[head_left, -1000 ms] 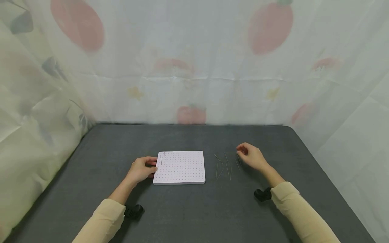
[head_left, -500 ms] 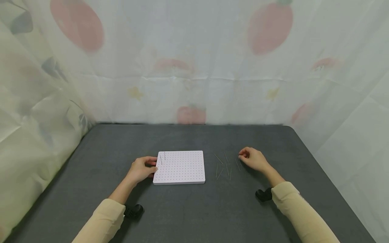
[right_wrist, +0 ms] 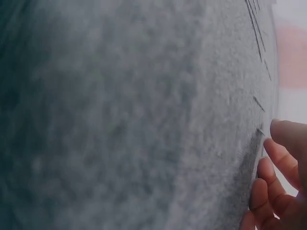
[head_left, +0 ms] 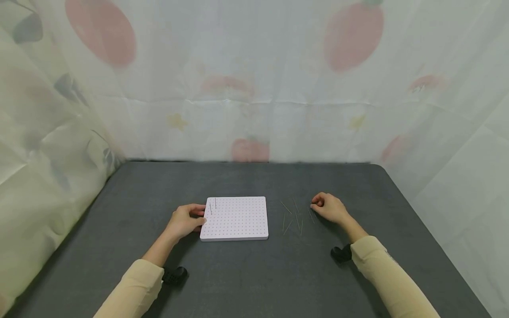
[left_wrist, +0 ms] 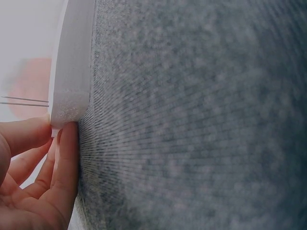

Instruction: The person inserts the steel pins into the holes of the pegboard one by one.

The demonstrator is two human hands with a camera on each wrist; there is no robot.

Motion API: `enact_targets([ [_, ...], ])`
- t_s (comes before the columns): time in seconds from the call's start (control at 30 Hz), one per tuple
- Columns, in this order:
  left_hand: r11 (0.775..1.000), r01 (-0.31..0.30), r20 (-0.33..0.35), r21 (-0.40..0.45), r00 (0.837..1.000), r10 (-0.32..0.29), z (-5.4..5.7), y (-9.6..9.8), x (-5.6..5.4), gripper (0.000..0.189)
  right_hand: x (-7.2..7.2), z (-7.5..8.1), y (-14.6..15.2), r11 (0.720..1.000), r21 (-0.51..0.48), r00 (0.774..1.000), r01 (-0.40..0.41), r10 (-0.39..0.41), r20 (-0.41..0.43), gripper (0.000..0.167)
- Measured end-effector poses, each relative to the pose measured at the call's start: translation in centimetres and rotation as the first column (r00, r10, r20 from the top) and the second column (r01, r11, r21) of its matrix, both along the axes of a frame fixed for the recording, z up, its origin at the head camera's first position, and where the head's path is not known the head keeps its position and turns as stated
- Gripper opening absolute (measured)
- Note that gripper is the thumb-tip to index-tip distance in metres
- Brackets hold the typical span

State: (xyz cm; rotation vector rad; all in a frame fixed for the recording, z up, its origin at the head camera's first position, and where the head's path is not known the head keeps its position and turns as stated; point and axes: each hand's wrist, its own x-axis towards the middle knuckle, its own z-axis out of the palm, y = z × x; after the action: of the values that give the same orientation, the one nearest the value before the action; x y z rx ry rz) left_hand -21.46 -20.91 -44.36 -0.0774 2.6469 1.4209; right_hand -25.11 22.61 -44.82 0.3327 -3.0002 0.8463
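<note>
Two pale sleeves (head_left: 126, 289), cut off below. Left hand (head_left: 184, 222), angled inward: grip pinching the left edge of a white perforated board (head_left: 237, 219), flat on the surface (head_left: 254, 278). Right hand (head_left: 332, 208): fingers curved, beside loose needles (head_left: 297, 221); we cannot tell whether its grip holds one. Standing needles (head_left: 216, 203), two, far-left: their holes we cannot make out.

The white, dotted board (head_left: 234, 218) lies flat. Two thin pins (head_left: 215, 203) stand in it; loose pins (head_left: 297, 221) lie beside it.

pale fruit-printed curtains (head_left: 278, 70) hang behind a dark grey table (head_left: 254, 278).
</note>
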Motion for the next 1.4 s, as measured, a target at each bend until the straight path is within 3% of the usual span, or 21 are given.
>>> enact_targets([
  [0.43,1.0,-0.004,0.003,-0.016,1.0,0.004,0.09,0.01,-0.05,0.045,-0.39,-0.42,-0.23,0.999,0.038,1.0,0.004,-0.003,-0.018,0.018],
  [1.0,1.0,0.002,0.003,-0.012,1.0,-0.002,0.01,0.03,0.04,0.044,-0.26,-0.15,-0.32,1.0,0.012,1.0,0.006,-0.006,-0.025,0.014],
  [1.4,1.0,-0.001,0.003,-0.014,1.0,0.001,0.09,0.01,0.1,0.044,0.11,-0.41,-0.34,0.995,-0.006,0.995,0.097,-0.097,-0.02,0.014],
])
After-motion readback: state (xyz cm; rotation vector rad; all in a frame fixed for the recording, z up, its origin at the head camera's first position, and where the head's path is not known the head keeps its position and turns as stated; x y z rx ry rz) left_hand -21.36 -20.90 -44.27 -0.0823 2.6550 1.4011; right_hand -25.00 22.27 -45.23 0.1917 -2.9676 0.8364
